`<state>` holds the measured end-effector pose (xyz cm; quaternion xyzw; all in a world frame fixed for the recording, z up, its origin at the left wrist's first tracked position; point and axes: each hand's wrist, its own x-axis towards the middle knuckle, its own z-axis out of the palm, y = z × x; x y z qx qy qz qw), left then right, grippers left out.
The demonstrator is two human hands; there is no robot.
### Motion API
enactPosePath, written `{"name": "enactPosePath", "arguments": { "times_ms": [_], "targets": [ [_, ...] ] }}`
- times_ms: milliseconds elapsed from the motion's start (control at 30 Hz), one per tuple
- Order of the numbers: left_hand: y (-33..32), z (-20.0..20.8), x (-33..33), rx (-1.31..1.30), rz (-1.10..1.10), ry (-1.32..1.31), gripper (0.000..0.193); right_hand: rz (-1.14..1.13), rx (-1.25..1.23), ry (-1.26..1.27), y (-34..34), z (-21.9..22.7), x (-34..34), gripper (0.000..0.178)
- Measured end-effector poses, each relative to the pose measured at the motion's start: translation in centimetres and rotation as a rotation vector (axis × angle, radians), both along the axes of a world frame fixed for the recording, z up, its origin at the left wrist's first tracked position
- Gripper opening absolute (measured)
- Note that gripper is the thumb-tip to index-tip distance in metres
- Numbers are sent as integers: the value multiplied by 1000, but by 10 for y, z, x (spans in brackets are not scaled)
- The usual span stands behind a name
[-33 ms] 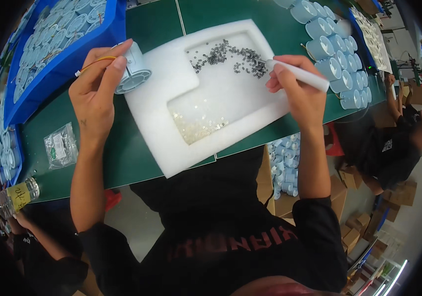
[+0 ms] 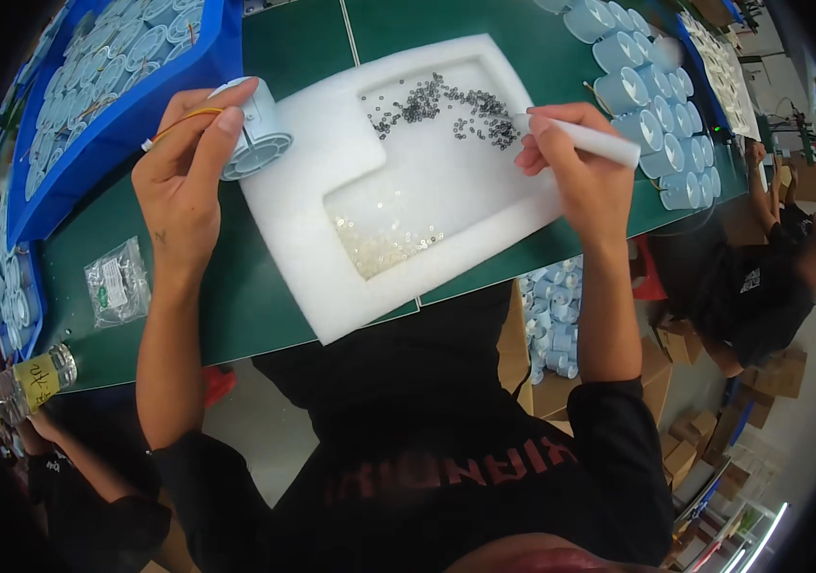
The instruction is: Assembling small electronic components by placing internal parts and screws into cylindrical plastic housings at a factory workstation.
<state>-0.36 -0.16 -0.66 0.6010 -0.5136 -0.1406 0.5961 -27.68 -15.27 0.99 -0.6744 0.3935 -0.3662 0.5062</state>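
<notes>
My left hand [image 2: 183, 181] is closed on a light-blue plastic housing [image 2: 257, 129], a cylinder with a wider ribbed flange, held tilted above the foam tray's left edge. Thin yellow and red wires [image 2: 183, 121] run from it across my fingers to a small white connector. In my right hand [image 2: 575, 162] is a thick white pen-shaped tool [image 2: 599, 142], its tip at the dark rings. These small dark rings [image 2: 422, 103] lie scattered in the far part of the white foam tray [image 2: 293, 234]. Small clear, yellowish pieces [image 2: 379, 244] gather in its near left corner.
A blue bin [image 2: 131, 143] full of similar housings stands at left. More blue housings [image 2: 651, 105] stand in rows at right. A plastic bag [image 2: 117, 285] and a clear jar [image 2: 37, 382] sit on the green table [image 2: 298, 33]. Other people work at both sides.
My right hand and the pen-shaped tool have shifted very slightly to the right. My left hand and the housing stay almost where they were.
</notes>
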Motion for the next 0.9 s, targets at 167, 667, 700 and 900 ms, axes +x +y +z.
{"name": "enactPosePath", "arguments": {
  "times_ms": [167, 667, 700, 900],
  "targets": [
    [-3, -1, 0, -10, -4, -25, 21, 32, -64, 99, -7, -5, 10, 16],
    [-2, 1, -1, 7, -6, -10, 20, 6, -15, 149, -6, -4, 13, 17],
    [-2, 1, -1, 7, -6, -10, 20, 6, -14, 146, -6, -4, 13, 17],
    [-2, 1, -3, 2, -12, -1, 21, 5, -28, 159, -5, -5, 13, 17]
  ]
}}
